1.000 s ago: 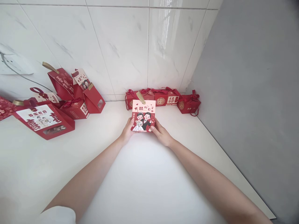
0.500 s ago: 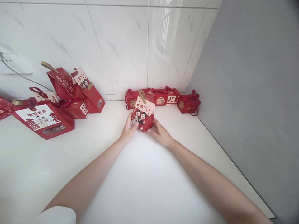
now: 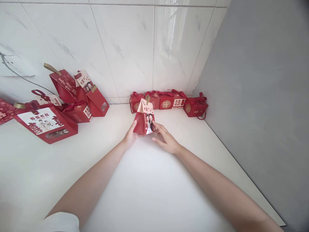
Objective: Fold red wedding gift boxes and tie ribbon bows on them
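Note:
A small red and pink gift box (image 3: 145, 120) with a gold loop on top and a cartoon couple on its front is held in the middle of the view. It is turned so that a plain red side and the printed front both show. My left hand (image 3: 131, 136) is closed on its lower left, thumb on the side and fingers partly hidden beneath. At the box's right edge is my right hand (image 3: 166, 138), open, thumb and fingers apart. Its fingertips are at the edge; I cannot tell whether they press on it.
Red boxes with ribbons (image 3: 166, 102) stand in a row along the tiled wall (image 3: 130, 48), with another ribboned box (image 3: 195, 108) at their right. Several red gift boxes (image 3: 65, 129) cluster at left, near a cable (image 3: 23, 78). A grey panel (image 3: 260, 96) borders the white table (image 3: 149, 193) on the right.
The gift box has turned, so its plain red side now faces me more and the printed front points rightward. My right hand has loosened from it, its thumb now apart from the box.

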`<state>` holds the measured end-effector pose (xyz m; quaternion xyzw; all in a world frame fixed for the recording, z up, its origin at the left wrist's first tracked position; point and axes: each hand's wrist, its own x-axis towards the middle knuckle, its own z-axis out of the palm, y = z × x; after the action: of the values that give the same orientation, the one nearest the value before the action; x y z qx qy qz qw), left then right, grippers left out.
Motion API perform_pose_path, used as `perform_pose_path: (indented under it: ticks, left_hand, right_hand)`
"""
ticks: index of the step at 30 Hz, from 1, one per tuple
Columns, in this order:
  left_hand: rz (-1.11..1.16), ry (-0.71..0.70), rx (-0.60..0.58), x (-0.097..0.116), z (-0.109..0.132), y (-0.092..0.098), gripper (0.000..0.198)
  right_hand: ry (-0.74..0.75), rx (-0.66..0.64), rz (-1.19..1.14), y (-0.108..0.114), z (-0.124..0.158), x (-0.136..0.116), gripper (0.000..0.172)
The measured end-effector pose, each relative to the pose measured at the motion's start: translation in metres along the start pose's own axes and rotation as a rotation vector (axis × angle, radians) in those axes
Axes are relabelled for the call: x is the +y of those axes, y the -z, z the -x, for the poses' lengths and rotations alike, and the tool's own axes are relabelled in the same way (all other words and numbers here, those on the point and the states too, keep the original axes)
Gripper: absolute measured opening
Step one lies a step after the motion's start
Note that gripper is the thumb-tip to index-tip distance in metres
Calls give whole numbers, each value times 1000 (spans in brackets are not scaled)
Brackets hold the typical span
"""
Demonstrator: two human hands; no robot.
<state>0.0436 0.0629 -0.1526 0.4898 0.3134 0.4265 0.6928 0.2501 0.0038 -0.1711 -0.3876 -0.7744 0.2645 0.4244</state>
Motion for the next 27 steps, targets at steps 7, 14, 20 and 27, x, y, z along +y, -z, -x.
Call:
perform_pose_path:
  ticks: [7, 14, 20, 27]
  left_hand:
    - [137, 43, -36, 2, -1, 9, 80]
    - [25, -22, -20, -3, -1, 5, 54]
    - [-141, -93, 76, -3, 0, 1, 55]
    - [-8, -102, 160, -3, -3, 7, 42]
  right_hand:
    - [12, -41, 37, 0, 1, -3, 66]
    - [-87, 52, 58, -4, 0, 3, 70]
    - [-173, 86, -244, 1, -4, 0, 71]
    - [-434, 299, -649, 2, -12, 14, 51]
